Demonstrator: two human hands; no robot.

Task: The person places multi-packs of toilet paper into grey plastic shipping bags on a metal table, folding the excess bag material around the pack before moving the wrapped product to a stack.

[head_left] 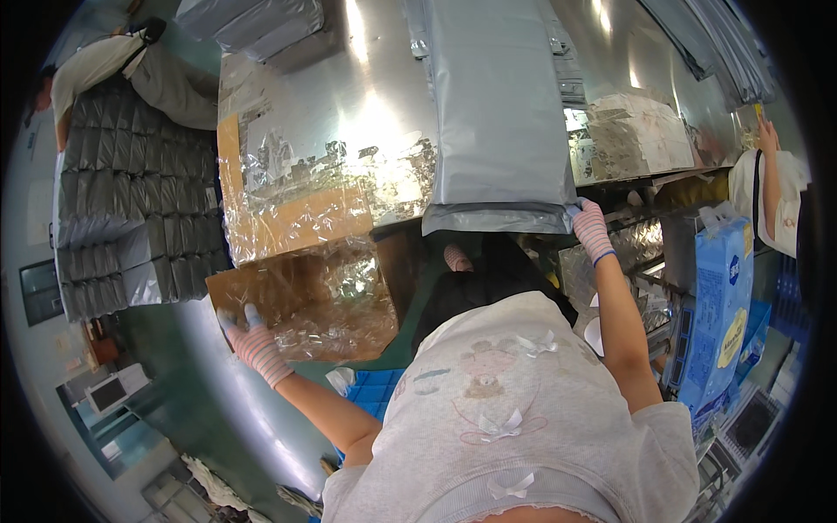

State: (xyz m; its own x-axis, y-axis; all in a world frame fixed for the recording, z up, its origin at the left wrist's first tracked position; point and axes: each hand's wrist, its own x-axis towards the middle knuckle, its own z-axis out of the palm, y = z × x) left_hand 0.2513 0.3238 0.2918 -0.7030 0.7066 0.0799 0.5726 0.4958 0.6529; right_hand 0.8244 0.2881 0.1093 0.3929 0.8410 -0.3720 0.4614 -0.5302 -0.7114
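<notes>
A large grey plastic-wrapped package (501,105) lies lengthwise on the metal table, its near end overhanging the front edge with the folded film gathered there. My right hand (594,230), in a pink-striped glove, is closed at its near right corner; the fingertips are partly hidden by the film. Off to the left, my left hand (255,345) wears a matching glove with grey fingertips. Its fingers are spread at the left rim of an open cardboard box (340,296) lined with clear tape; nothing shows in them.
The shiny metal table (392,105) has tape-patched edges. More grey packages (253,22) lie at its far left. A stack of grey packages (131,209) stands left, beside a bending person (105,65). Another person's arm (769,174) and a blue package (719,305) are right.
</notes>
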